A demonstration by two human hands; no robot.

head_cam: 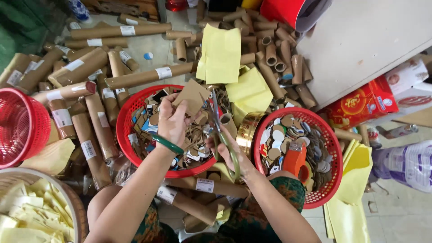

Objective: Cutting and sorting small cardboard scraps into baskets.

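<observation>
Cardboard piece point(192, 95) pinched in left hand point(171, 123), green-handled scissors point(221, 135) gripped in right hand point(229, 150); many cut discs point(288, 135) already binned, numerous tubes point(148, 75) left uncut.

Our right hand point(227, 150) hides the scissors' point(216, 118) grip, the red basket point(20, 126) on the left gets cut off, and labels are too tiny to read.

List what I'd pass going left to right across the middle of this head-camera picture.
Empty red plastic mesh basket → brown cardboard tubes → left hand holding a brown cardboard piece → right hand with green-handled scissors → red basket of round cardboard discs.
</observation>
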